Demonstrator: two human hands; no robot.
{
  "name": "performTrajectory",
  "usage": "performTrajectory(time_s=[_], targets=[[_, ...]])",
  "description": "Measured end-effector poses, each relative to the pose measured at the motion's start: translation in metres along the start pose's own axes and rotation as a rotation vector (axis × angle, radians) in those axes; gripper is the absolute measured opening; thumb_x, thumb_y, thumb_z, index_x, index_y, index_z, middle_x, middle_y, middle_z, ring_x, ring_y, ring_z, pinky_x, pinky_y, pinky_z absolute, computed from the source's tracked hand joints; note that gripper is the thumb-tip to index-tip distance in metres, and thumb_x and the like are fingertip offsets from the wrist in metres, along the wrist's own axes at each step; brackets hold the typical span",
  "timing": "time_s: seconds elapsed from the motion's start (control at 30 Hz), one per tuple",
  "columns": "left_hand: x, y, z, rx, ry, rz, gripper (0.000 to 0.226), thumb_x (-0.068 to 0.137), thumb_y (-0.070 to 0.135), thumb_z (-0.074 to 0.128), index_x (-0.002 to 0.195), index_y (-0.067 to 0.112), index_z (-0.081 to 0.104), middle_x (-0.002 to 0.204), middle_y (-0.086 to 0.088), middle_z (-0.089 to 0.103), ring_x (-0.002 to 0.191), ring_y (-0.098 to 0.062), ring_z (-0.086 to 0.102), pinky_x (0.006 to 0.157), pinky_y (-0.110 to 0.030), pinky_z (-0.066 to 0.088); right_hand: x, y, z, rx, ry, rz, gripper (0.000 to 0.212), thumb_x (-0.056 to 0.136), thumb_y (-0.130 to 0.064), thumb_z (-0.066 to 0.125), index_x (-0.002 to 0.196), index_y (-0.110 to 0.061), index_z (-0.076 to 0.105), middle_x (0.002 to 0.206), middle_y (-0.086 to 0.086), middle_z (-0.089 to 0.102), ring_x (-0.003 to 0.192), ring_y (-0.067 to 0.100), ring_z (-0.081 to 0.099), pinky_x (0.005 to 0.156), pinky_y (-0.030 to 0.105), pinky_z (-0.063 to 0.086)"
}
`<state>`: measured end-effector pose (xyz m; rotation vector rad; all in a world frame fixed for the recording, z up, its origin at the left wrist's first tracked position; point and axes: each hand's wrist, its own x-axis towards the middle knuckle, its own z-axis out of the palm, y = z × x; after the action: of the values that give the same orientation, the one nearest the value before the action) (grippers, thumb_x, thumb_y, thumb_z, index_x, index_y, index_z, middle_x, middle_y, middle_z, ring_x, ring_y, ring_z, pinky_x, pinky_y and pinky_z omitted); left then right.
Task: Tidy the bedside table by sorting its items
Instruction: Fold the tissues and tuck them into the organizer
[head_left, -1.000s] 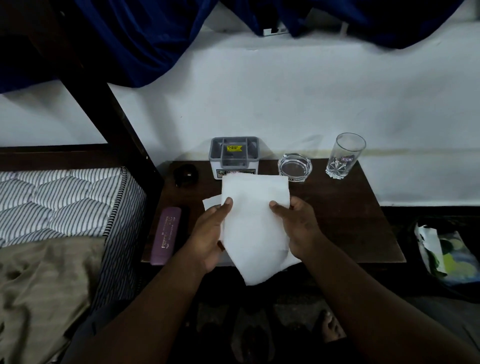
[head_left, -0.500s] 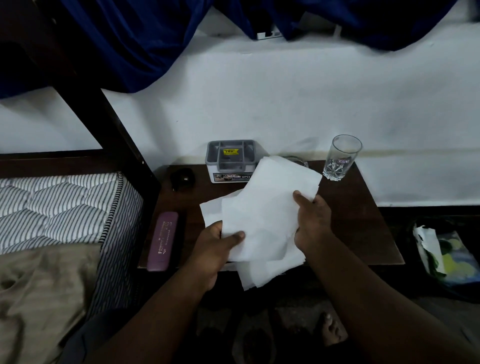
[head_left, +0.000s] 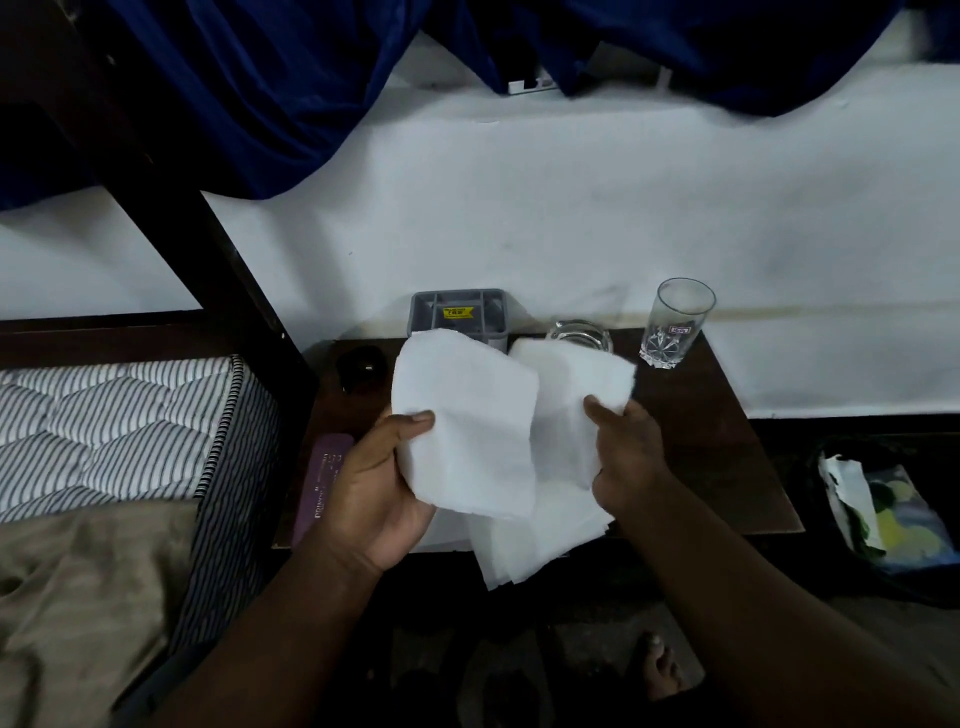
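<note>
Over the dark wooden bedside table (head_left: 727, 467) I hold white paper sheets (head_left: 478, 426) with both hands. My left hand (head_left: 374, 488) grips the left sheet, thumb on its front. My right hand (head_left: 628, 457) pinches the right sheet, which leans toward the back. More sheets hang below over the table's front edge. Behind the paper stand a grey compartment box (head_left: 457, 312) with a yellow label, a glass ashtray (head_left: 579, 335), partly hidden, and a clear drinking glass (head_left: 675, 325). A small black round object (head_left: 362, 370) and a purple case (head_left: 324, 483) lie at the left.
A bed with a striped mattress (head_left: 119, 415) and a tan cloth (head_left: 88, 597) borders the table on the left, with a dark bedpost (head_left: 171, 218) rising there. Blue fabric (head_left: 260, 93) hangs over the white wall. A bag with papers (head_left: 878, 514) lies on the floor right.
The single held stack has been parted into two bunches. My left hand lifted one sheet up and left; my right hand holds the other on the right.
</note>
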<state>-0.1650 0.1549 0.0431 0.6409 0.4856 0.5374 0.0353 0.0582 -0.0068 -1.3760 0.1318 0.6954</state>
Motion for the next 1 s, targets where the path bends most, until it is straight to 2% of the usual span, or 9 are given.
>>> performTrajectory(time_s=[0.1, 0.27, 0.37, 0.47, 0.63, 0.7, 0.83, 0.9, 1.0], targets=[[0.005, -0.005, 0.006, -0.097, -0.027, -0.047, 0.081, 0.063, 0.014, 0.086, 0.14, 0.004, 0.061, 0.141, -0.016, 0.064, 0.133, -0.033, 0.06, 0.113, -0.053, 0.044, -0.022, 0.013, 0.01, 0.014, -0.197, 0.142, 0.018, 0.093, -0.007, 0.065, 0.11, -0.003, 0.067, 0.104, 0.02, 0.074, 0.087, 0.036, 0.07, 0.072, 0.051, 0.061], [0.018, -0.019, 0.014, 0.153, 0.142, -0.017, 0.036, 0.09, 0.002, 0.06, 0.126, 0.0, 0.067, 0.123, -0.017, 0.074, 0.115, -0.03, 0.071, 0.091, -0.038, 0.062, -0.035, 0.011, 0.009, 0.185, -0.45, 0.395, 0.025, 0.094, -0.02, 0.05, 0.085, -0.008, 0.069, 0.068, 0.007, 0.071, 0.052, 0.024, 0.068, 0.04, 0.025, 0.05], [0.02, -0.022, 0.009, 0.434, 0.218, 0.069, 0.022, 0.093, -0.001, 0.063, 0.109, 0.009, 0.073, 0.106, -0.006, 0.08, 0.094, -0.019, 0.077, 0.076, -0.031, 0.063, -0.032, 0.012, 0.011, 0.158, -0.434, 0.36, 0.036, 0.086, -0.027, 0.059, 0.116, -0.011, 0.072, 0.108, 0.012, 0.074, 0.09, 0.035, 0.072, 0.075, 0.042, 0.054], [0.021, -0.021, 0.004, 0.69, 0.251, 0.183, 0.022, 0.094, 0.0, 0.066, 0.103, 0.018, 0.075, 0.097, 0.007, 0.082, 0.088, -0.008, 0.077, 0.07, -0.019, 0.06, -0.033, 0.013, 0.014, 0.035, -0.43, 0.27, 0.051, 0.073, -0.026, 0.07, 0.121, -0.01, 0.069, 0.124, 0.019, 0.07, 0.114, 0.047, 0.065, 0.101, 0.07, 0.042], [0.03, -0.027, -0.01, 0.949, 0.377, 0.26, 0.014, 0.085, 0.02, 0.08, 0.093, 0.028, 0.073, 0.097, 0.004, 0.079, 0.087, -0.013, 0.076, 0.08, -0.038, 0.064, -0.029, 0.016, 0.012, -0.016, -0.371, 0.198, 0.027, 0.091, -0.008, 0.067, 0.117, -0.011, 0.07, 0.114, 0.02, 0.074, 0.108, 0.048, 0.068, 0.091, 0.078, 0.044], [0.033, -0.027, -0.016, 1.078, 0.416, 0.294, 0.032, 0.071, 0.039, 0.083, 0.099, 0.031, 0.07, 0.11, 0.0, 0.073, 0.099, -0.019, 0.072, 0.086, -0.048, 0.062, -0.03, 0.012, 0.012, -0.009, -0.371, 0.202, 0.026, 0.092, -0.009, 0.067, 0.117, -0.013, 0.071, 0.112, 0.016, 0.076, 0.107, 0.043, 0.07, 0.092, 0.075, 0.047], [0.036, -0.029, -0.017, 0.88, 0.409, 0.28, 0.067, 0.067, 0.033, 0.089, 0.123, 0.027, 0.053, 0.131, 0.001, 0.06, 0.122, -0.017, 0.059, 0.098, -0.042, 0.055, -0.029, 0.009, 0.011, -0.027, -0.377, 0.208, 0.023, 0.092, -0.011, 0.066, 0.114, -0.017, 0.073, 0.111, 0.014, 0.077, 0.109, 0.044, 0.069, 0.096, 0.068, 0.046], [0.036, -0.026, -0.015, 0.704, 0.418, 0.162, 0.066, 0.079, 0.033, 0.087, 0.132, 0.025, 0.049, 0.128, 0.001, 0.064, 0.114, -0.016, 0.065, 0.095, -0.044, 0.058, -0.031, 0.006, 0.011, -0.013, -0.39, 0.213, 0.024, 0.094, -0.008, 0.063, 0.116, -0.014, 0.072, 0.113, 0.015, 0.076, 0.105, 0.04, 0.071, 0.092, 0.066, 0.052], [0.037, -0.018, -0.015, 0.547, 0.387, -0.043, 0.059, 0.081, 0.057, 0.079, 0.124, 0.017, 0.066, 0.12, -0.004, 0.076, 0.106, -0.023, 0.075, 0.092, -0.051, 0.06, -0.035, 0.004, 0.013, -0.004, -0.44, 0.229, 0.026, 0.096, -0.005, 0.058, 0.118, -0.009, 0.07, 0.114, 0.017, 0.075, 0.095, 0.035, 0.074, 0.081, 0.053, 0.061]])
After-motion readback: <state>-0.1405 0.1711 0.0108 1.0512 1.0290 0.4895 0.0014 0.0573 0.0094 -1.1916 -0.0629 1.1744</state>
